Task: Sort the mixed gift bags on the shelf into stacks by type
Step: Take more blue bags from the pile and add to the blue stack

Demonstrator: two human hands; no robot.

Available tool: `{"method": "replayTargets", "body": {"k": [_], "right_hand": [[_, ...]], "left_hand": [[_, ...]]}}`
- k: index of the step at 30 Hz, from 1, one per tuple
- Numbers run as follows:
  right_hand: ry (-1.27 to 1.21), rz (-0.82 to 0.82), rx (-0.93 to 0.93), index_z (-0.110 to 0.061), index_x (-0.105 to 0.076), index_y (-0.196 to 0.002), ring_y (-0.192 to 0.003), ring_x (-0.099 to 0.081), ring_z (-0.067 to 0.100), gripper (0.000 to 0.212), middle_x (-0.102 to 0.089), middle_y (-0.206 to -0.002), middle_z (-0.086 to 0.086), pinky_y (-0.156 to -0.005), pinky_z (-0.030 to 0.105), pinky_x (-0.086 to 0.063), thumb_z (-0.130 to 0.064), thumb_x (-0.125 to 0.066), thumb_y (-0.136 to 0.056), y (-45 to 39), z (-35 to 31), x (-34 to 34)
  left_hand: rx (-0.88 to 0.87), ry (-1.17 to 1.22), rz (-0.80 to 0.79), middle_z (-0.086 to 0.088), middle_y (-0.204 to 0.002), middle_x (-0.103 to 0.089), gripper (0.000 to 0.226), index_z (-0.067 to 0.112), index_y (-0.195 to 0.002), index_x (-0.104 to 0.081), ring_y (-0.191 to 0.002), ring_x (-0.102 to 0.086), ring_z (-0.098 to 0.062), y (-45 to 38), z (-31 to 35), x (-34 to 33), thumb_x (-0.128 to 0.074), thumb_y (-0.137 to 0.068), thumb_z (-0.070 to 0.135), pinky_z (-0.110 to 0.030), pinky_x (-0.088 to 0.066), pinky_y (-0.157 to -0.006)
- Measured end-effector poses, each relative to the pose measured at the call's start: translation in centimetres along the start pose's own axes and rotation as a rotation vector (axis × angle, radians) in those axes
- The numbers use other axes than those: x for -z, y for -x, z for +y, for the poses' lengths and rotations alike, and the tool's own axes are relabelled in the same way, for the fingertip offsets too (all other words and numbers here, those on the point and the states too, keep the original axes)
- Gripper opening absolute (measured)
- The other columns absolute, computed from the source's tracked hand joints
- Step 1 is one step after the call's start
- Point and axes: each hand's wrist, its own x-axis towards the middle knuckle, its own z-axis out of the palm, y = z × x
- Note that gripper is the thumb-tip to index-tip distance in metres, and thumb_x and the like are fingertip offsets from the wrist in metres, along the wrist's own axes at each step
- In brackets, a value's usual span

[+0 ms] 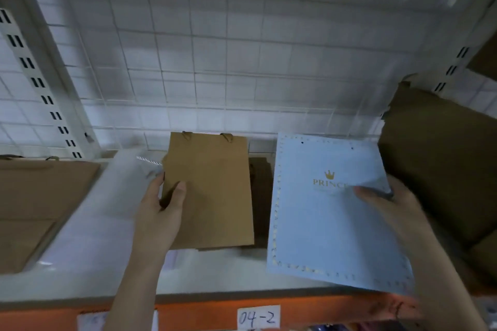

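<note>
Left hand (158, 209) pinches small brown bag (209, 191) over the shelf (215, 287) middle, right hand (387, 204) grips blue Prince bag (328, 217) beside it; thin right-edge hold risks blue bag sliding onto the brown stack (262, 196).

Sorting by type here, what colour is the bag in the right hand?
Light blue bag with gold crown print, head view.
</note>
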Motion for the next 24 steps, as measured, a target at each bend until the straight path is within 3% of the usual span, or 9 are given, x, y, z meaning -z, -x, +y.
{"method": "replayTargets", "body": {"k": [5, 8, 12, 15, 17, 21, 24], "right_hand": [[0.053, -0.096, -0.039, -0.022, -0.059, -0.113, -0.090, -0.064, 0.020, 0.033, -0.067, -0.101, -0.001, -0.073, 0.034, -0.050, -0.017, -0.069, -0.081, -3.5, 2.5, 4.7], [0.126, -0.112, -0.034, -0.022, -0.060, -0.110, -0.090, -0.064, 0.023, 0.034, -0.067, -0.103, 0.001, -0.081, 0.044, -0.053, -0.024, -0.072, -0.078, -5.7, 3.5, 4.8], [0.222, -0.115, 0.028, -0.020, -0.053, -0.109, -0.081, -0.055, 0.013, 0.032, -0.058, -0.096, -0.002, -0.064, 0.025, -0.044, -0.020, -0.069, -0.082, -7.6, 3.0, 3.2], [0.395, -0.072, 0.028, -0.012, -0.051, -0.118, -0.098, -0.057, 0.028, 0.051, -0.058, -0.110, 0.008, -0.078, 0.035, -0.048, -0.031, -0.073, -0.076, -8.0, 3.5, 2.0], [0.498, -0.029, 0.046, -0.005, -0.049, -0.122, -0.106, -0.054, 0.034, 0.061, -0.056, -0.118, 0.017, -0.085, 0.041, -0.048, -0.036, -0.073, -0.075, -7.7, 4.1, 1.6], [0.645, 0.008, 0.103, 0.000, -0.047, -0.125, -0.115, -0.044, 0.038, 0.061, -0.052, -0.122, 0.025, -0.094, 0.041, -0.037, -0.037, -0.066, -0.081, -7.0, 4.2, 1.3], [0.819, 0.032, 0.108, -0.002, -0.046, -0.126, -0.119, -0.037, 0.037, 0.057, -0.046, -0.124, 0.026, -0.097, 0.041, -0.030, -0.042, -0.056, -0.087, -6.8, 4.1, 0.9]], "left_hand": [[0.055, -0.078, 0.060, 0.003, -0.112, -0.055, 0.043, 0.029, -0.135, -0.044, -0.106, -0.053, -0.022, 1.5, 0.1, -4.0, -0.051, -0.093, 0.034, -0.032, -0.038, -0.085], [0.066, -0.196, 0.087, -0.005, -0.118, -0.056, 0.044, 0.025, -0.135, -0.045, -0.114, -0.051, -0.030, 2.4, 0.5, -5.1, -0.051, -0.092, 0.036, -0.036, -0.038, -0.088], [0.056, -0.312, 0.108, -0.006, -0.105, -0.059, 0.040, 0.022, -0.128, -0.050, -0.107, -0.055, -0.031, 3.2, 0.9, -5.7, -0.054, -0.091, 0.035, -0.038, -0.041, -0.088], [0.054, -0.365, 0.157, -0.004, -0.094, -0.060, 0.035, 0.020, -0.122, -0.053, -0.098, -0.057, -0.030, 3.2, 0.7, -6.4, -0.057, -0.089, 0.031, -0.034, -0.041, -0.080], [0.014, -0.457, 0.182, -0.010, -0.097, -0.064, 0.036, 0.015, -0.122, -0.053, -0.098, -0.059, -0.033, 3.1, 0.7, -7.2, -0.057, -0.090, 0.030, -0.034, -0.042, -0.079], [-0.040, -0.732, 0.196, -0.018, -0.102, -0.064, 0.042, 0.007, -0.121, -0.051, -0.093, -0.060, -0.039, 2.4, 0.1, -8.9, -0.052, -0.091, 0.036, -0.040, -0.046, -0.074], [-0.029, -0.889, 0.199, -0.021, -0.113, -0.055, 0.043, 0.001, -0.117, -0.054, -0.102, -0.052, -0.040, 2.2, -0.5, -9.7, -0.050, -0.093, 0.036, -0.045, -0.042, -0.083]]}}
